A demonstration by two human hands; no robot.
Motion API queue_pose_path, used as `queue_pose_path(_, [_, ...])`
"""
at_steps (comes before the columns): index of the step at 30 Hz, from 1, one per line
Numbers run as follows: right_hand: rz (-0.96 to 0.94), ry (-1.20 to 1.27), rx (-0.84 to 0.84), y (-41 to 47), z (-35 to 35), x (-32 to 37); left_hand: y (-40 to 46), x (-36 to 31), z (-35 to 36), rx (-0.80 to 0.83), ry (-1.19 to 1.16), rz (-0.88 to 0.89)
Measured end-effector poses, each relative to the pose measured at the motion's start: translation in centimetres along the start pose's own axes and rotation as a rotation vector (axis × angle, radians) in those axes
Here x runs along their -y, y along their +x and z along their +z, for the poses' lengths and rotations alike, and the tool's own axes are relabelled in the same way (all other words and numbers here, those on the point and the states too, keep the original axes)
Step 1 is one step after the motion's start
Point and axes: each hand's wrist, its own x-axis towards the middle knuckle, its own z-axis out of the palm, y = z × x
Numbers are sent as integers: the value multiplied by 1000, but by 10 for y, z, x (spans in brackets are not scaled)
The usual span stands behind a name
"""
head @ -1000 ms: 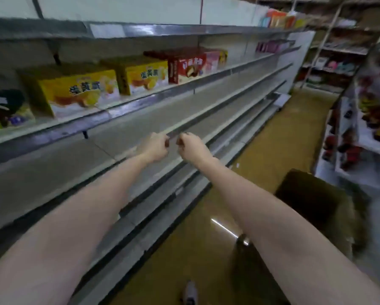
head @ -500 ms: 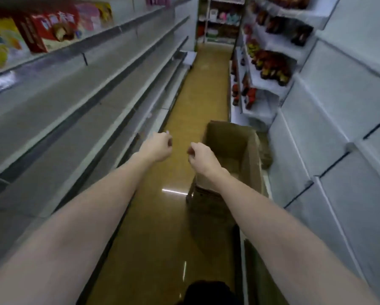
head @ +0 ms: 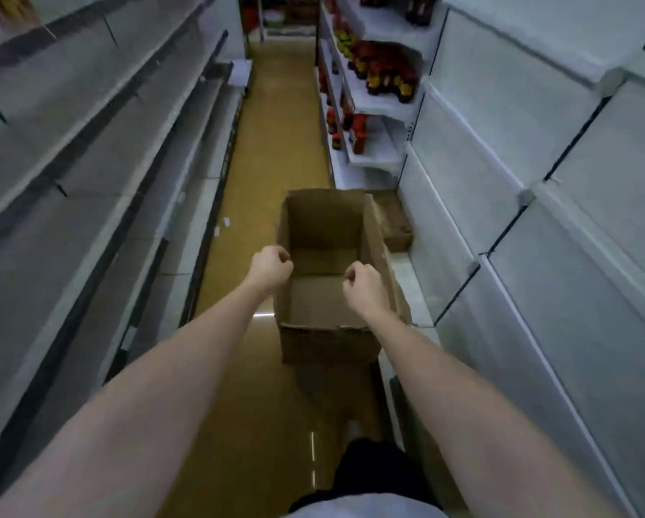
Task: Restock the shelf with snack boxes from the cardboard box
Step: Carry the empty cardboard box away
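An open brown cardboard box (head: 324, 222) stands on the aisle floor straight ahead, and I see only bare cardboard inside it. My left hand (head: 270, 269) is a loose fist above the box's left wall. My right hand (head: 364, 287) is also curled shut, over the box's right side. Neither hand holds anything. The grey shelf unit (head: 89, 136) runs along my left with bare boards. A blurred corner of a snack box (head: 3, 13) shows at the top left edge.
White shelving (head: 538, 218) lines the right side, with red bottles (head: 384, 72) on its far section. A flat piece of cardboard (head: 394, 222) lies right of the box. The yellow-brown floor (head: 268, 117) runs ahead between the shelves.
My view has swung right from the left shelf with its snack boxes to down the aisle. The cardboard box is now centred under both fists, which have spread slightly apart.
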Motion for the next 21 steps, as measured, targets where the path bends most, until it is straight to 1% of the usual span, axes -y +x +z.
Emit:
queue_pose_path(2, [50, 46, -25, 25, 5, -7, 18, -3, 14, 26, -10, -14])
queue_pose_path(4, [85, 64, -44, 52, 7, -17, 40, -7, 29, 19, 5, -24])
queue_pose_path(8, [124, 42, -19, 113, 15, -46, 89, -15, 63, 22, 68, -72])
queue_pose_path(11, [157, 57, 60, 161, 29, -69, 126, -18, 86, 23, 110, -124])
queue_pose_path(15, [170, -41, 185, 207, 41, -97, 165, -18, 108, 23, 154, -225])
queue_pose_path(19, [185, -104, 288, 238, 49, -110, 191, -13, 124, 136, 197, -279])
queue_pose_path(21, [196, -107, 320, 250, 53, -114, 201, -10, 131, 164, 230, -296])
